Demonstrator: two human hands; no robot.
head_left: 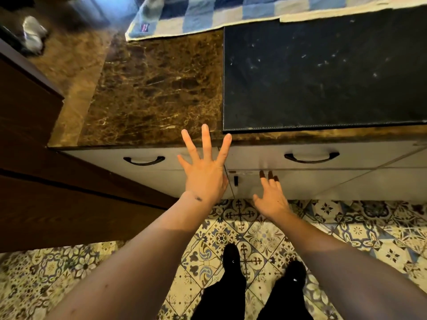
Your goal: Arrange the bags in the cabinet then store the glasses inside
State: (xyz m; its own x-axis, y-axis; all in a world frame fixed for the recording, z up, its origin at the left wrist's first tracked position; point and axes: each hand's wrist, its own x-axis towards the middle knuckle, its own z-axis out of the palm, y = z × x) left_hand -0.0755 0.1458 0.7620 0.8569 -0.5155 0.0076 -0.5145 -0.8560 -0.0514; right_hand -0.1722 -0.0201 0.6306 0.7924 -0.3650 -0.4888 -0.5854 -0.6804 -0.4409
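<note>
I look down at a white lower cabinet (312,181) under a brown marble counter (150,93). My left hand (204,167) is spread wide, empty, in front of the counter edge and the seam between the two drawers. My right hand (271,195) is lower, fingers apart, fingertips touching the top of the cabinet door below the right drawer, beside a small dark door handle (236,180). The cabinet doors look closed. No bags and no glasses are in view.
Two white drawers carry dark curved handles (144,160) (312,157). A black mat (323,75) lies on the counter, with a blue checked towel (231,12) behind it. Dark wooden furniture (34,146) stands on the left. My feet (231,257) are on patterned floor tiles.
</note>
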